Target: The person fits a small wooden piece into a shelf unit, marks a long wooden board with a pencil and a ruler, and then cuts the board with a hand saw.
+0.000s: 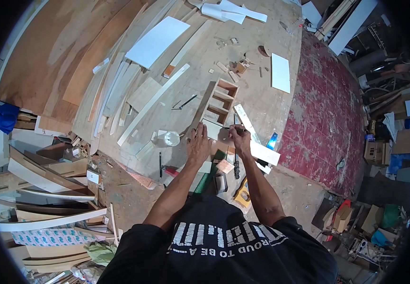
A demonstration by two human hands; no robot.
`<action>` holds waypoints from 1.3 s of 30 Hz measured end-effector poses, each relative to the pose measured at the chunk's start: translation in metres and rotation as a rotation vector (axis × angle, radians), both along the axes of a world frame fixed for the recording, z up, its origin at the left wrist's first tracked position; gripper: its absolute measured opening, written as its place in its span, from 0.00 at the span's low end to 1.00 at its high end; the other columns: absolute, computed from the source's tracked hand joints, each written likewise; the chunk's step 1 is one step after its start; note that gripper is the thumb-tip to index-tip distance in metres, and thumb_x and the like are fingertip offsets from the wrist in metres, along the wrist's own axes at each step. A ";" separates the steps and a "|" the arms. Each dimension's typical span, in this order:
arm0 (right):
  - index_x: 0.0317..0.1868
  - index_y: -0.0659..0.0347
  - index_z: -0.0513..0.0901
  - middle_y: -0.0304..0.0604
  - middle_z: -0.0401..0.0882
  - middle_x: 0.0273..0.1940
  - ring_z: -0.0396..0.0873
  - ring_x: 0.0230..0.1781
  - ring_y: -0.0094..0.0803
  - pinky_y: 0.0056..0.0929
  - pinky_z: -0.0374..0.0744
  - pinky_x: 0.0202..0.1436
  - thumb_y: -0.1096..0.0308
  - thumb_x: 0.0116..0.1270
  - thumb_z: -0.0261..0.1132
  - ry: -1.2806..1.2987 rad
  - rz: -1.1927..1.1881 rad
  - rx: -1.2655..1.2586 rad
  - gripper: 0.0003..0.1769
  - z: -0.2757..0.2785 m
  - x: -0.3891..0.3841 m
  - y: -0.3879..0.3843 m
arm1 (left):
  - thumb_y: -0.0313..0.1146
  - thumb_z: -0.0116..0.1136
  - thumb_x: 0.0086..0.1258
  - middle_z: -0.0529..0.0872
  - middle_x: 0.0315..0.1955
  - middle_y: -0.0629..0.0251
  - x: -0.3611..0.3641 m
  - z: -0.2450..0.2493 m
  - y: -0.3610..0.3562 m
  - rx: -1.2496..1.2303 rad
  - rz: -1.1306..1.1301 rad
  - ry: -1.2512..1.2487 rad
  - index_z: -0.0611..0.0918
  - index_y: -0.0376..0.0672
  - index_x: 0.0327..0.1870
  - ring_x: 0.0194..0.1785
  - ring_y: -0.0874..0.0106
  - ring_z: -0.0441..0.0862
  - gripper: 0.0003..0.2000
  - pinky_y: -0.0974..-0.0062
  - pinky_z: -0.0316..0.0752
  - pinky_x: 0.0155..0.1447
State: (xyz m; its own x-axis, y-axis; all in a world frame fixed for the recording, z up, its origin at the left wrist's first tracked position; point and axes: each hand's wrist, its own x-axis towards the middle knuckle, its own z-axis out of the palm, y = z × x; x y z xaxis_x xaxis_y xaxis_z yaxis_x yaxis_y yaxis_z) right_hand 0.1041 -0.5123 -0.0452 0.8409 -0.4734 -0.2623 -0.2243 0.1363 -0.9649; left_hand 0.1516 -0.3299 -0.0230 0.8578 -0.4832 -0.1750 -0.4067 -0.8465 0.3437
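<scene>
My left hand (198,144) lies with fingers stretched out on the near end of a small wooden frame (223,100) with several open compartments. A pale flat piece (211,128) sits at that end, right by my fingertips. My right hand (240,138) is closed in a pinch on a thin, dark, pen-like tool (227,128), its tip pointing left toward the pale piece. A long wooden strip (205,104) runs along the frame's left side. White strips (264,152) lie just right of my right hand.
Left of my hands stand a clear jar (171,138) and a black pen (160,164). Near my body lie a yellow-handled saw (242,193) and a small wood block (225,166). White panels (158,41) and long boards cover the left side. A worn red surface (323,118) borders the right.
</scene>
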 end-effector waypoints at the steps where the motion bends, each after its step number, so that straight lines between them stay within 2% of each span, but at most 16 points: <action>1: 0.45 0.68 0.84 0.35 0.81 0.31 0.75 0.30 0.20 0.20 0.73 0.35 0.64 0.72 0.66 0.009 -0.012 -0.034 0.13 0.003 -0.002 0.002 | 0.45 0.59 0.70 0.60 0.75 0.61 0.000 -0.001 0.001 0.001 -0.006 0.000 0.66 0.38 0.72 0.71 0.51 0.66 0.33 0.50 0.76 0.62; 6: 0.48 0.70 0.83 0.38 0.82 0.33 0.78 0.34 0.22 0.21 0.76 0.41 0.61 0.72 0.66 0.017 -0.048 0.000 0.17 0.004 -0.005 0.009 | 0.44 0.61 0.69 0.62 0.74 0.60 0.000 0.003 0.000 -0.001 -0.011 -0.020 0.67 0.38 0.71 0.70 0.51 0.68 0.32 0.51 0.77 0.62; 16: 0.50 0.70 0.85 0.41 0.85 0.34 0.81 0.35 0.23 0.22 0.78 0.41 0.66 0.71 0.65 0.024 0.021 -0.172 0.15 0.003 -0.008 0.008 | 0.46 0.59 0.70 0.60 0.74 0.61 0.000 -0.009 0.000 0.026 -0.034 -0.060 0.67 0.37 0.71 0.69 0.53 0.68 0.33 0.52 0.79 0.59; 22: 0.41 0.71 0.84 0.40 0.82 0.29 0.78 0.30 0.24 0.24 0.77 0.36 0.64 0.72 0.63 0.029 -0.020 -0.071 0.15 0.009 0.004 -0.006 | 0.46 0.60 0.70 0.61 0.74 0.61 0.000 -0.005 -0.001 0.023 -0.030 -0.059 0.67 0.36 0.71 0.69 0.53 0.68 0.33 0.52 0.79 0.59; 24: 0.35 0.67 0.82 0.39 0.80 0.28 0.74 0.27 0.24 0.25 0.74 0.34 0.64 0.73 0.63 0.112 0.026 -0.059 0.13 0.004 0.014 -0.019 | 0.46 0.60 0.70 0.62 0.73 0.60 0.000 -0.005 -0.002 0.011 -0.022 -0.053 0.68 0.36 0.71 0.68 0.53 0.68 0.33 0.51 0.78 0.59; 28: 0.37 0.66 0.80 0.38 0.79 0.27 0.74 0.26 0.24 0.26 0.74 0.32 0.66 0.73 0.63 0.154 0.126 -0.041 0.10 -0.003 0.021 -0.029 | 0.46 0.61 0.69 0.62 0.73 0.60 0.000 -0.005 -0.002 0.013 -0.034 -0.080 0.69 0.36 0.70 0.68 0.53 0.68 0.33 0.51 0.79 0.59; 39: 0.36 0.65 0.80 0.38 0.79 0.28 0.75 0.27 0.24 0.26 0.74 0.33 0.67 0.74 0.61 0.112 0.141 0.032 0.10 -0.008 0.026 -0.024 | 0.44 0.61 0.69 0.63 0.73 0.59 -0.001 -0.006 -0.004 0.023 -0.021 -0.080 0.69 0.36 0.70 0.68 0.53 0.69 0.32 0.53 0.78 0.60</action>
